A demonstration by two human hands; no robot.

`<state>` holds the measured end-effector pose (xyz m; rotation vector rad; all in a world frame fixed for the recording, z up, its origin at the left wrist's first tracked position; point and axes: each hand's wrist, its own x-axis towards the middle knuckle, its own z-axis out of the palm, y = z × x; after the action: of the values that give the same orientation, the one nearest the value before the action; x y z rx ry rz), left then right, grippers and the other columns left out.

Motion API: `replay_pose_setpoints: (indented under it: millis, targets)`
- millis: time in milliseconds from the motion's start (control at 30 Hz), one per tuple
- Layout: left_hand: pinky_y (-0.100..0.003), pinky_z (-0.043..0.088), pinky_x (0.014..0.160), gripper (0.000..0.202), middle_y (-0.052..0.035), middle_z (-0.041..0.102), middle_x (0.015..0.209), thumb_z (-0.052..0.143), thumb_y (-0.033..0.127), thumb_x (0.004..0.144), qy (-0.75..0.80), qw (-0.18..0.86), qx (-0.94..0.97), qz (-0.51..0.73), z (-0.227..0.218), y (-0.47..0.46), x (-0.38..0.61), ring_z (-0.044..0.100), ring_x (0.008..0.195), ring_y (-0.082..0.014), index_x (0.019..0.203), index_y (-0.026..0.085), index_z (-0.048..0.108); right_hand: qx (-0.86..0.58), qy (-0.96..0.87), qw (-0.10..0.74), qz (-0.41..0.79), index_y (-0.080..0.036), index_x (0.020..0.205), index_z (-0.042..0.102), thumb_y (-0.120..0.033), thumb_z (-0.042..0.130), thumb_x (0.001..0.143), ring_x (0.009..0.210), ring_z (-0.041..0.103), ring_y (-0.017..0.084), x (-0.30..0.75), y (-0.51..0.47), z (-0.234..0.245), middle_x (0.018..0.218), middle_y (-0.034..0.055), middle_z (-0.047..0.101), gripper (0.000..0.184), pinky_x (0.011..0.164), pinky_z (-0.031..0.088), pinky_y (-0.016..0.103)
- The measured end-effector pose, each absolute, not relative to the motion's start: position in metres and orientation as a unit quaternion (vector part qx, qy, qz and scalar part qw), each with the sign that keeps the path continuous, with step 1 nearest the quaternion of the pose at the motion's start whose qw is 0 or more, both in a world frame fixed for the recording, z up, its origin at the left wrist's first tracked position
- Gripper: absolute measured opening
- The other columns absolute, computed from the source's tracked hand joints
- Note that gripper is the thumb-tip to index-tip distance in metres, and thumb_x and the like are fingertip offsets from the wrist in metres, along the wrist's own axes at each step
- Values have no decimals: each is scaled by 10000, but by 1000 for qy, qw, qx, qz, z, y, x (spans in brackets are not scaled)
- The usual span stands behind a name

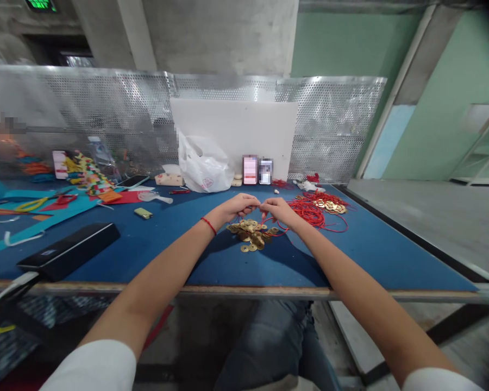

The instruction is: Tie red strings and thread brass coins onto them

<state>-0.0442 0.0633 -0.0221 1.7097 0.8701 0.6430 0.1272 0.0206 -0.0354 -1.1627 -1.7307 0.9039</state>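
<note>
My left hand [239, 206] and my right hand [277, 209] meet above a small heap of brass coins [251, 234] on the blue table [155, 244]. Both hands are closed in a pinch, fingertips almost touching each other. A thin red cord [277, 232] runs from the pinch down past the coins to the right. A red string bracelet sits on my left wrist. A tangle of red cords [312, 213] lies just right of my right hand, with more strung coins [330, 205] behind it.
A black flat box [69, 251] lies at the front left. A white plastic bag [204, 165], two phones [257, 170] and a white board stand at the back against perforated metal. Coloured paper, scissors and craft pieces crowd the left. The table's front edge is near my knees.
</note>
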Motion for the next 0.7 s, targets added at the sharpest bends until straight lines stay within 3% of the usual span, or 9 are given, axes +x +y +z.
replay_pose_setpoints:
  millis: [167,333,467,700]
  targets:
    - [-206,124,385,216,62,334,520,637,358,719,357,530,726,255,-20,62,-47,237,399,-41,672,152,594,-454,-660,419,428,-157,701,599,-369,601,779,458,463,68,125,16,-32,679,30,662,226,415,395,182]
    - [-198,134,384,212,50,370,547,637,356,718,349,536,728,247,-19,61,-46,271,419,-44,698,147,614,-475,-648,471,365,-162,735,574,-444,655,743,515,465,72,128,23,-34,721,17,623,293,393,390,166]
    - [-203,130,384,199,45,396,552,656,350,696,358,525,729,253,-20,60,-45,274,411,-44,700,156,610,-463,-624,502,379,-161,843,613,-395,596,793,494,424,61,130,22,-31,844,35,656,239,397,407,181]
    - [-214,119,392,192,61,342,503,634,343,704,378,488,747,246,-22,58,-43,236,396,-45,682,154,611,-502,-607,420,451,-150,804,627,-337,566,838,375,314,39,129,14,-30,756,44,689,201,336,307,187]
